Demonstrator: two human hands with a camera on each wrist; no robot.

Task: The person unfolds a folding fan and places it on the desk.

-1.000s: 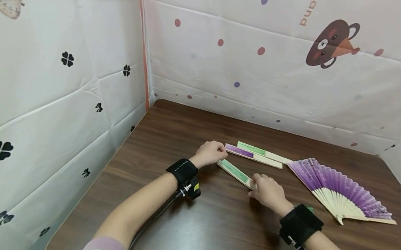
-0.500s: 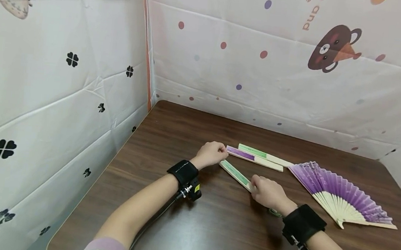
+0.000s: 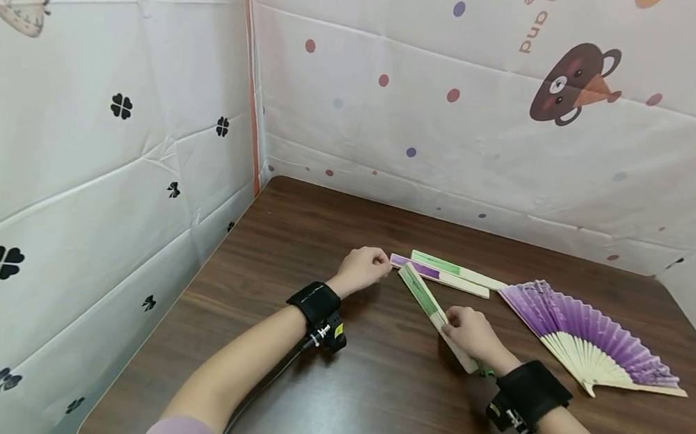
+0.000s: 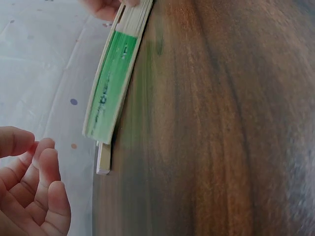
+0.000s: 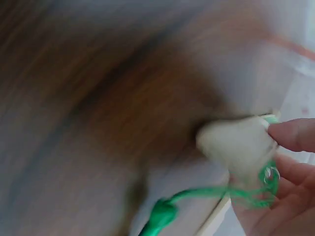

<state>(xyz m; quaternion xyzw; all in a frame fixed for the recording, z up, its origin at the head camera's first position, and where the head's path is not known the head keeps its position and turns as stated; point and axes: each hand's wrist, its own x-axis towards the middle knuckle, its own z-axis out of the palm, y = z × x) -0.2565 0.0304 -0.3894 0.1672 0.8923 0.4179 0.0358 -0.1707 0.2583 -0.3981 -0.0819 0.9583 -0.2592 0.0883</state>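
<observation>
Head view: 4 folding fans on or just over the counter (image 3: pixel 323 214), 3 folded into narrow flat bars, 1 spread. Colours: 2 green, 2 purple.

Right hand (image 3: pixel 472 334) grasps the held green fan (image 3: pixel 422 293), slanted in front of the others, tip overlapping the folded purple fan (image 3: pixel 464 284) in view; can't tell if they touch. Held one: pale wood-like slats, green panel with fine lengthwise pleats. Right wrist view, blurred: rounded pale butt end, 1 green cord (image 5: pixel 197 192) with 1 knot.

Left hand (image 3: pixel 363 269): fingers loosely bent, grasping nothing, just beside the folded purple fan's left end.

Rear green fan (image 3: pixel 450 266) lies alongside the folded purple one; its right end reaches the spread purple fan (image 3: pixel 601 332): pleated purple leaf, pale ribs converging to a point.

Counter: dark brown, streaked wood grain, some glare. Behind: creased white printed sheeting (image 3: pixel 344 126). Wrist straps: 2, black (image 3: pixel 317 301).
</observation>
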